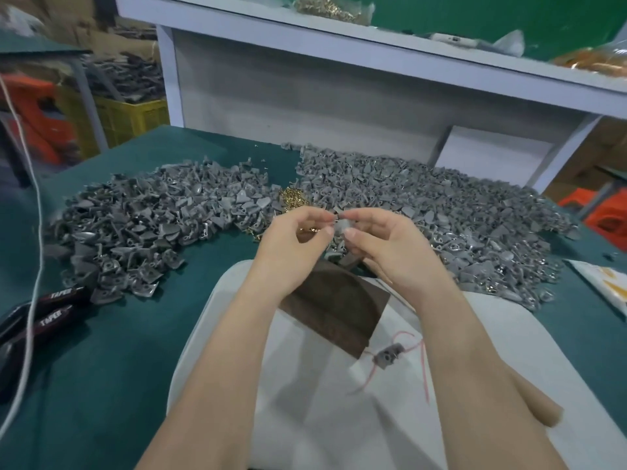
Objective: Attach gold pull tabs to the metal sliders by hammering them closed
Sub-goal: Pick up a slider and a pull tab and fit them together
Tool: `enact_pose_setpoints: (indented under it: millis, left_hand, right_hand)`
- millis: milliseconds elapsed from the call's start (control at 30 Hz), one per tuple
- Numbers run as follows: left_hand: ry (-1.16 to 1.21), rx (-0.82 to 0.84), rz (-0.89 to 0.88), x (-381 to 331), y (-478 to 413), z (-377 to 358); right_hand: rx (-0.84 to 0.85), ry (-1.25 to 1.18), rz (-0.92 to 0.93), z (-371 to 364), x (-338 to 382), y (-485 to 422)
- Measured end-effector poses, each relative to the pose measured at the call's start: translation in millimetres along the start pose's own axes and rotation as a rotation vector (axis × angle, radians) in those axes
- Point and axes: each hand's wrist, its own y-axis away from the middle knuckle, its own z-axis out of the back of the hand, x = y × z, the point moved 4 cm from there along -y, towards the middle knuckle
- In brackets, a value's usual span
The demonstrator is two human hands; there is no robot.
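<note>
My left hand (295,239) and my right hand (383,242) meet above the table's middle. Together they pinch one small grey metal slider (341,222) between their fingertips; it is blurred, and I cannot tell if a tab is on it. A small heap of gold pull tabs (292,197) lies just behind my left hand. Grey sliders lie in two big piles, one on the left (152,218) and one on the right (441,212). A dark brown block (336,307) sits under my wrists on a white cloth (237,334).
The green table (118,351) carries black-handled pliers (40,317) and a white cord (34,266) at the left. One grey piece with red thread (388,355) lies on the cloth. A white shelf unit (339,79) stands behind the piles. Printed paper (607,283) lies at the right edge.
</note>
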Motion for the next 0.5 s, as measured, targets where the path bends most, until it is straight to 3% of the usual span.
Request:
enact_pose_setpoints:
  millis: [167,500]
  left_hand:
    - [-0.027,0.12,-0.063,-5.5,3.9,-9.4]
    - [-0.075,0.097,-0.047,-0.8,2.2,-9.9]
  right_hand:
    - [-0.062,-0.061,0.001,-4.0,1.8,6.0]
    - [-0.107,0.091,0.099,0.3,-0.9,11.1]
